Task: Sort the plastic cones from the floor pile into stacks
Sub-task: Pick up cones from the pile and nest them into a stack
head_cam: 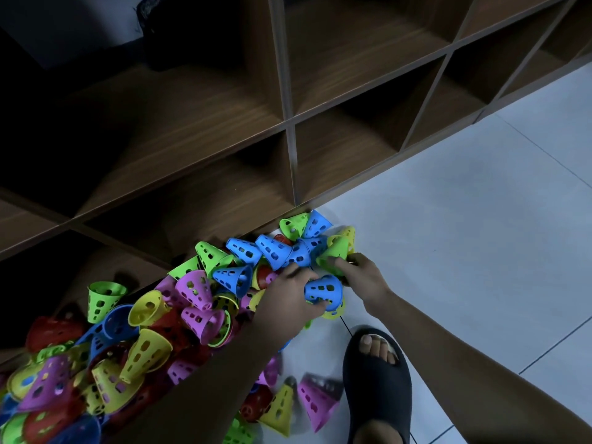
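Cones [205,293]: perforated plastic, smooth, slight sheen. Shelf unit [288,123], upper frame: wood-grain laminate, matt. Floor [480,219], right: smooth glossy tile. Slipper [378,379]: matt foam-like rubber.

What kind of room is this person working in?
Probably a storeroom or playroom, indoors: a wooden cubby shelf stands on a pale tiled floor, and a heap of colourful perforated plastic cones lies against it.

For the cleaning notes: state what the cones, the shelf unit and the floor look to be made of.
Cones: thin moulded plastic, it seems; solid bright colours, punched holes, dull sheen. Shelf unit: probably wood-grain laminate board; streaked brown pattern, thin flat edges. Floor: pale glazed tile, likely ceramic; straight grout lines, soft gloss.
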### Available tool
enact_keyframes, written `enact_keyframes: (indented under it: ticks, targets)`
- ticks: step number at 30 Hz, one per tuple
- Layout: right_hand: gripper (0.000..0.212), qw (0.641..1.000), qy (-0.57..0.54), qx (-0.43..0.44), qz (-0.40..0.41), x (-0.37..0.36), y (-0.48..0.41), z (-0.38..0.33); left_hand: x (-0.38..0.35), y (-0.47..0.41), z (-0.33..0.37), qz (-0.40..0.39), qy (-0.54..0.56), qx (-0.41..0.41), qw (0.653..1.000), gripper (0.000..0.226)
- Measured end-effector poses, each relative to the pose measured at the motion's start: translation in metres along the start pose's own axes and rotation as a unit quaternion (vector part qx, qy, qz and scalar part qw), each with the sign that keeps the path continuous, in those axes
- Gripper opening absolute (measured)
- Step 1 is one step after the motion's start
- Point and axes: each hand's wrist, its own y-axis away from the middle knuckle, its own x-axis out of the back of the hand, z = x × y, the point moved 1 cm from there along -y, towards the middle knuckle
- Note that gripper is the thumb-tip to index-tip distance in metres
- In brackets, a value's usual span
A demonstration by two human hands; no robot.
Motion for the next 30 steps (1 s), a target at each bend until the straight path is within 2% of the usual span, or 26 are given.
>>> enact_keyframes:
  ticks: [5, 8, 11, 16, 19, 22, 25, 30]
  targets:
    - [0.034, 0.996, -0.003, 0.085, 0.021, 0.008, 0.045, -0.001, -0.018, -0.005, 0.011, -0.015, -0.035, 0.008, 0.999, 0.047]
    - [0.039, 0.988, 0.037, 0.151, 0.01, 0.01, 0.063, 0.011, -0.025, -0.006, 0.01, 0.013, -0.103, -0.034, 0.994, 0.05]
    - [0.048, 0.974, 0.1, 0.201, 0.008, 0.012, 0.071, 0.022, -0.025, -0.004, -0.004, 0.04, -0.116, -0.06, 0.991, 0.062]
    - [0.054, 0.948, 0.213, 0.235, -0.018, 0.007, 0.073, 0.029, -0.002, -0.011, -0.023, 0.031, -0.11, -0.035, 0.993, 0.045]
    - [0.047, 0.935, 0.262, 0.238, -0.002, 0.01, 0.064, 0.033, 0.01, -0.024, -0.026, 0.004, -0.13, -0.029, 0.991, 0.048]
    - [0.038, 0.908, 0.311, 0.279, 0.012, 0.011, 0.057, 0.029, 0.014, -0.032, -0.025, -0.029, -0.156, -0.055, 0.986, 0.047]
    - [0.038, 0.891, 0.33, 0.31, -0.009, 0.012, 0.053, 0.029, 0.012, -0.027, -0.023, -0.051, -0.177, -0.094, 0.978, 0.042]
    - [0.035, 0.873, 0.361, 0.328, -0.016, 0.025, 0.05, 0.037, 0.011, -0.018, -0.028, -0.033, -0.151, -0.11, 0.982, 0.038]
